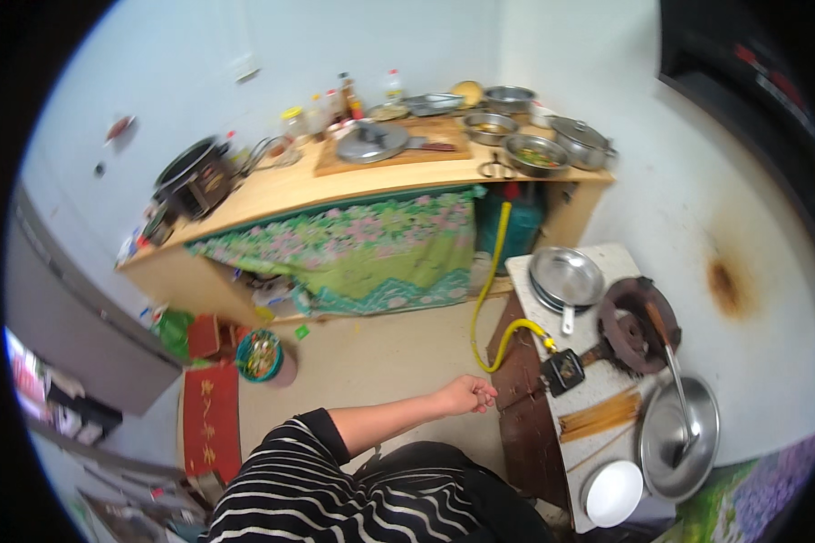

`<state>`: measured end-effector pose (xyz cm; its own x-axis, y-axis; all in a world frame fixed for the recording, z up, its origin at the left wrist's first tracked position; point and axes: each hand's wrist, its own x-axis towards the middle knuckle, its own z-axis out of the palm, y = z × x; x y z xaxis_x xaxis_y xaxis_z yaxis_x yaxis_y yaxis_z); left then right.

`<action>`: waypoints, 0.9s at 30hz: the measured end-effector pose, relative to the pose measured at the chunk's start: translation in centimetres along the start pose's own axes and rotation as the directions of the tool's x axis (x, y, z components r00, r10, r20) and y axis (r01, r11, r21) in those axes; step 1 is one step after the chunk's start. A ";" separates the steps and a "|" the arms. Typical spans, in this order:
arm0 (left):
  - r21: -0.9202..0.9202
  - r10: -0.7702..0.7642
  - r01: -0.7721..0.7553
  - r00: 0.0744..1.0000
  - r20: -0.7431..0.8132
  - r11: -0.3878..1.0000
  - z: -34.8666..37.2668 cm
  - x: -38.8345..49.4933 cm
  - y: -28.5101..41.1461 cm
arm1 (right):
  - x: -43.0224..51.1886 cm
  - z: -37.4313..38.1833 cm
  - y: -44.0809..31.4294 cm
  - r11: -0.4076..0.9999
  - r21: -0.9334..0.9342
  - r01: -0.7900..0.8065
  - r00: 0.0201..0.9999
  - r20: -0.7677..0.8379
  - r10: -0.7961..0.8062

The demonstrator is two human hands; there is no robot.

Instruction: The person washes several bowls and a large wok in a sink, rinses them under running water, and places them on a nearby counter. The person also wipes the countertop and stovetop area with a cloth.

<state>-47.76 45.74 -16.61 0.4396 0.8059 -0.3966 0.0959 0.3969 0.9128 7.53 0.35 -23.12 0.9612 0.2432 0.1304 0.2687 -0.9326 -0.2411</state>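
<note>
My left hand [472, 396] is over the floor, left of the stove table; its fingers are loosely curled and nothing shows in them. A black gas valve box [562, 372] with a yellow hose [500, 237] is nearest to it. Behind the box stands a dark round gas burner [635, 326], with a wooden-handled ladle [676, 380] leaning across it into a large steel wok [693, 414]. Bundled chopsticks [599, 415] and a white bowl [613, 494] lie on the table's near half. A steel pan [566, 275] rests at its far end. My right hand is out of view.
A wooden counter [272, 197] along the wall holds a pressure cooker lid [372, 142], a cleaver [435, 146], bowls, bottles and scissors [495, 166]. Beneath hangs a floral curtain [380, 251], beside a gas cylinder [519, 217]. A scrap bin [259, 356] and red mat [212, 421] are left.
</note>
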 end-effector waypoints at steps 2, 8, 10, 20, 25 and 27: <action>-0.027 -0.045 0.043 0.997 -0.061 0.999 -1.2 -1.6 -1.8 | 1.6 0.2 -3.6 0.996 0.057 0.074 0.997 0.023 -0.075; -0.038 -0.191 0.187 0.955 -0.228 0.982 -3.3 -7.3 -5.9 | 4.8 1.5 -10.6 0.957 0.242 0.159 0.977 0.098 -0.187; -0.072 -0.212 0.200 0.938 -0.273 0.977 -4.1 -8.7 -6.6 | 6.0 2.2 -12.2 0.938 0.302 0.169 0.972 0.107 -0.209; -0.246 -0.306 0.214 0.842 -0.444 0.945 -11.9 -13.0 -9.2 | 7.8 -9.0 -23.8 0.340 0.622 0.706 0.665 -0.418 -0.619; -0.301 -0.354 0.233 0.818 -0.453 0.925 -19.8 -12.0 -8.3 | 0.4 -7.5 -44.5 -0.284 0.783 -0.553 0.765 0.342 -0.546; -0.336 -0.361 0.215 0.807 -0.468 0.917 -23.8 -11.3 -7.2 | -3.2 -6.1 -51.5 -0.246 0.781 -0.574 0.760 0.396 -0.516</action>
<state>-74.65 44.22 -21.05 -0.0973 0.7126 -0.6948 -0.1172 0.6851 0.7190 -9.79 45.94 -5.22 0.6169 0.7712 -0.1572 -0.5681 0.2981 -0.7671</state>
